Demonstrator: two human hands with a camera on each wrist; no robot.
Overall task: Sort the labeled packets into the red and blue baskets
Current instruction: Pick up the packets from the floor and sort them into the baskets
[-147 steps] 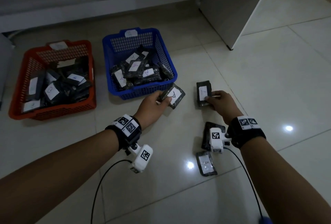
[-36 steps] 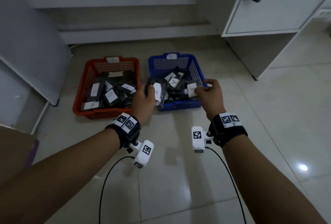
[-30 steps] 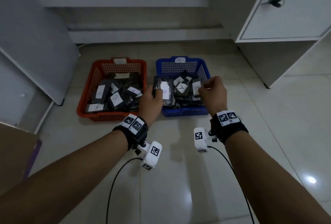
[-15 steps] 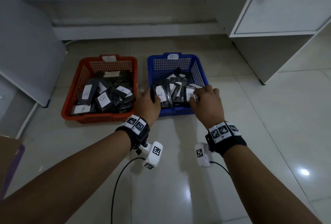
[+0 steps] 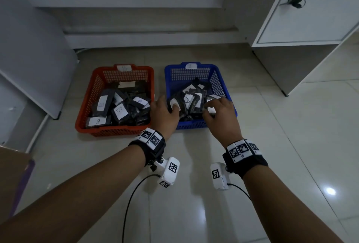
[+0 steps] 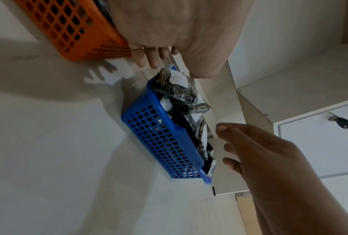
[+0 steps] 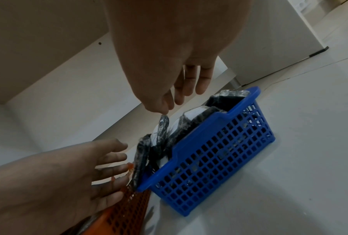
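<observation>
**Both hands over the blue basket**

The wrist views show loosely spread, empty fingers (image 6: pixel 155 58) on the left hand (image 5: pixel 164 113) and right hand (image 5: pixel 221 115); two baskets: blue basket (image 5: pixel 223 87) of A-labelled packets (image 5: pixel 189 101), red basket (image 5: pixel 85 114) touching beside it; bare floor (image 5: pixel 291 126) lies rightward.

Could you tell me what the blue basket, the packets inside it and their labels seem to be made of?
The blue basket looks like moulded plastic: even colour, regular grid of holes, smooth thick rim. The packets seem wrapped in thin clear film over dark contents; it crinkles and catches glints. What is inside I cannot tell. Their labels look like matte white paper with handwritten letters.
</observation>
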